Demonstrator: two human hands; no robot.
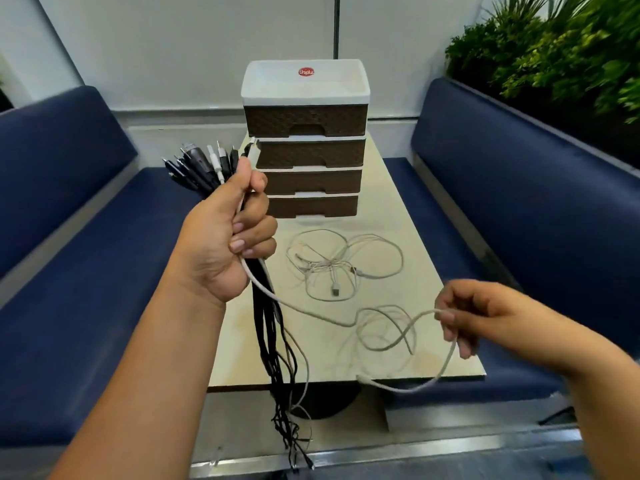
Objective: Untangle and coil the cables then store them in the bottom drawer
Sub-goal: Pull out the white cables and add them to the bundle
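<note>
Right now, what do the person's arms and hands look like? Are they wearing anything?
Both arms are bare from the forearm down: no sleeves show. The left hand and the right hand wear no gloves, and no rings, watch or bracelets can be seen. The fingernails on the left hand look short and plain, with no bright polish.

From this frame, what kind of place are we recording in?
Probably a booth seat in an office lounge or cafe: two facing navy upholstered benches, a narrow cream table between them, and a green leafy planter behind the right bench.
</note>
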